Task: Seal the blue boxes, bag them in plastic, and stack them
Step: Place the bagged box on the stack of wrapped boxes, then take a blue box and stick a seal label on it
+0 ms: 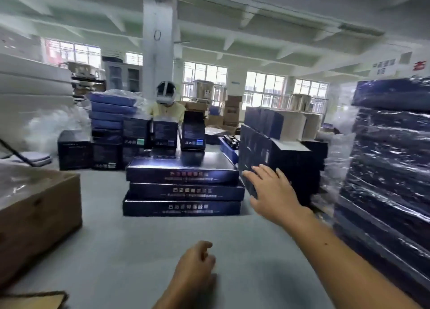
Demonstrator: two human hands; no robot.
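Spread and gripping nothing: right hand (272, 190), held out at upright blue boxes (286, 162); contact unclear.
Loosely curled, empty: left hand (195, 264), low over grey table (139, 239). Three flat blue boxes (182, 190) stacked at table centre; gold side lettering too blurred to read. Plastic-wrapped blue stack (391, 169) far right.

Three stacked blue boxes (182, 190): glossy printed card. Wrapped stack (386, 164): shiny, wrinkled plastic film. Brown carton (39, 218): matt cardboard.
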